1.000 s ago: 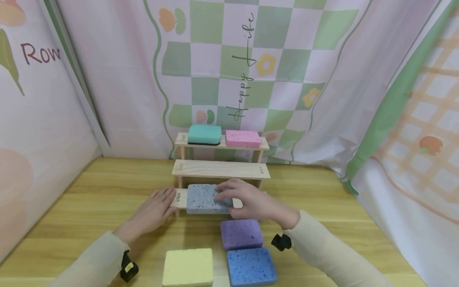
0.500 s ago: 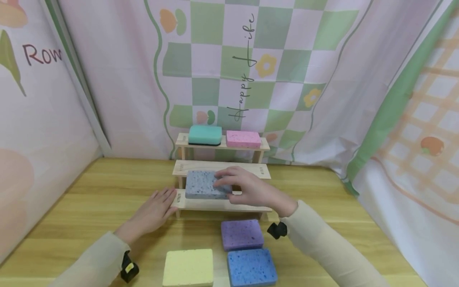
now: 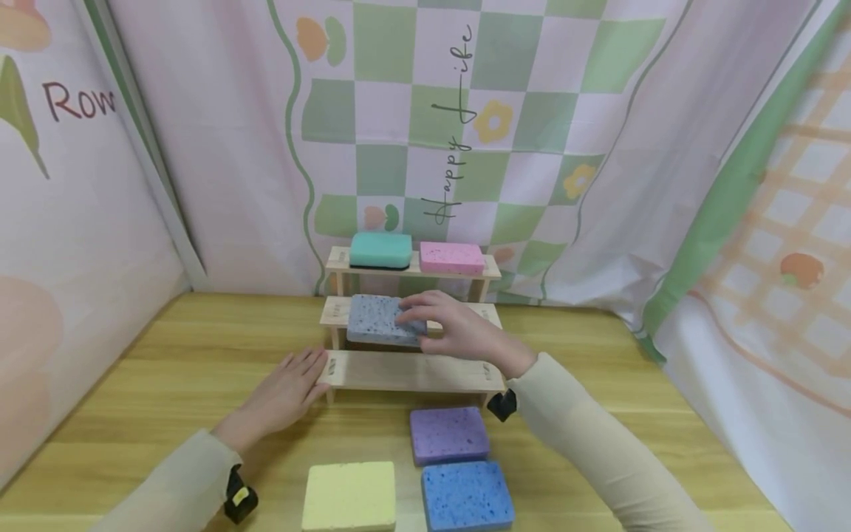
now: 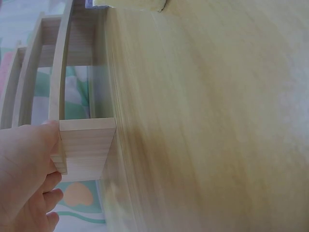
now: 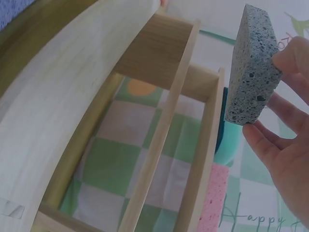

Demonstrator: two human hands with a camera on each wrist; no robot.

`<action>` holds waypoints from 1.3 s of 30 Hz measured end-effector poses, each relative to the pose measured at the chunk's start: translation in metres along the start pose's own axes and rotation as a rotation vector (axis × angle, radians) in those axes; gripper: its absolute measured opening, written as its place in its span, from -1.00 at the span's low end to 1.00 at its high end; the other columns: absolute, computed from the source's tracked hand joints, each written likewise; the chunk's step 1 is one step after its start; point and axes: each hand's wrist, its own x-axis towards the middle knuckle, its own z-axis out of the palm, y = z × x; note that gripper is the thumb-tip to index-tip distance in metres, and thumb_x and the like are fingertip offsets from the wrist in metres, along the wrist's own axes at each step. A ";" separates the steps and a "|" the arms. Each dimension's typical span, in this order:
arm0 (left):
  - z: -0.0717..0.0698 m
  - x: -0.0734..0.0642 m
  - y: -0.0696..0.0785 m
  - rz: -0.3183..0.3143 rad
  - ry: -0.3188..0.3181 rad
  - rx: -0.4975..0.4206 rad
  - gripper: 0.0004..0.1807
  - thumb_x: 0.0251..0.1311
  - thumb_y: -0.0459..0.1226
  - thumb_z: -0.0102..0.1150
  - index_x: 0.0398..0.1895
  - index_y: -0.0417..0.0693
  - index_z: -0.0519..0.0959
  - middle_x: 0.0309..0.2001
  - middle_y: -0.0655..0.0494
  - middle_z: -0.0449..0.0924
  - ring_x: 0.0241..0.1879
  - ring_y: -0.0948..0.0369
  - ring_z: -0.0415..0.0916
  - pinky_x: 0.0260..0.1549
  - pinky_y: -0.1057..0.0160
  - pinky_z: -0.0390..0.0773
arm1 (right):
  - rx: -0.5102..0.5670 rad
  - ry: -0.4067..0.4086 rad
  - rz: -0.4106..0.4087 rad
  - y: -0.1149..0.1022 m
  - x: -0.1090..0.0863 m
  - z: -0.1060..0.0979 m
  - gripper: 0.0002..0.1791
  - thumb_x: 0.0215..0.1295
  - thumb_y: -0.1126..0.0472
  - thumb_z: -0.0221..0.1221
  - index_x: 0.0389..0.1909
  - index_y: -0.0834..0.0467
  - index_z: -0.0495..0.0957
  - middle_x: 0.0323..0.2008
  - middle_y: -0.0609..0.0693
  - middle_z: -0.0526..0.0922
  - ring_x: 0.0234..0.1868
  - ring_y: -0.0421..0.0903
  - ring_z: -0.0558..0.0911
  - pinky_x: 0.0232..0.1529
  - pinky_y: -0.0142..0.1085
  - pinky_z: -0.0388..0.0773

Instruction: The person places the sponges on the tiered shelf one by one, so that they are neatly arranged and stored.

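Note:
A grey speckled sponge [image 3: 382, 320] is held at its right end by my right hand [image 3: 462, 329], thumb and fingers pinching it. In the right wrist view the sponge [image 5: 253, 67] is in the air above the wooden steps. It overlaps the middle step [image 3: 459, 314] in the head view. My left hand [image 3: 286, 391] rests on the left end of the lowest step [image 3: 412, 371], fingers extended. In the left wrist view its thumb lies at the board's edge. A teal sponge [image 3: 380, 251] and a pink sponge [image 3: 451, 257] sit on the top step.
On the wooden table [image 3: 585, 443] in front of the steps lie a purple sponge [image 3: 448, 435], a blue sponge [image 3: 467, 495] and a yellow sponge [image 3: 349, 495]. Behind the steps hangs a checked curtain [image 3: 439, 111], with further cloth at both sides.
My right hand has raised the grey sponge from the lowest step and moved it back to the level of the middle step. My left hand has stayed in place.

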 end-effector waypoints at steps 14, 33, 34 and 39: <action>-0.005 0.000 0.004 -0.007 -0.004 -0.027 -0.40 0.39 -0.11 -0.15 0.28 -0.43 0.17 0.29 -0.30 0.15 0.27 -0.17 0.08 0.23 -0.13 0.02 | 0.039 -0.009 0.090 0.019 0.012 0.003 -0.63 0.08 0.35 0.15 -0.02 0.14 0.56 0.14 0.08 0.44 0.19 -0.02 0.33 0.15 -0.13 0.30; -0.004 0.000 0.003 -0.016 -0.019 -0.020 -0.40 0.38 -0.11 -0.14 0.28 -0.43 0.19 0.29 -0.29 0.15 0.27 -0.17 0.08 0.23 -0.13 0.01 | 0.016 -0.058 0.165 0.033 0.024 0.018 -0.62 0.08 0.34 0.13 -0.02 0.14 0.57 0.16 0.08 0.43 0.21 0.00 0.31 0.18 -0.15 0.26; -0.004 0.000 0.003 -0.016 -0.018 -0.019 -0.40 0.38 -0.11 -0.14 0.28 -0.43 0.19 0.29 -0.29 0.15 0.27 -0.17 0.08 0.23 -0.13 0.01 | 0.018 -0.061 0.166 0.034 0.025 0.020 -0.62 0.08 0.34 0.13 -0.01 0.14 0.57 0.16 0.08 0.43 0.21 0.00 0.31 0.19 -0.15 0.26; -0.004 0.000 0.004 -0.015 -0.014 -0.020 -0.40 0.38 -0.12 -0.14 0.28 -0.43 0.18 0.29 -0.29 0.15 0.27 -0.17 0.08 0.23 -0.13 0.02 | 0.025 -0.073 0.168 0.037 0.027 0.024 -0.60 0.07 0.36 0.13 0.00 0.16 0.57 0.15 0.11 0.43 0.20 0.04 0.32 0.18 -0.13 0.26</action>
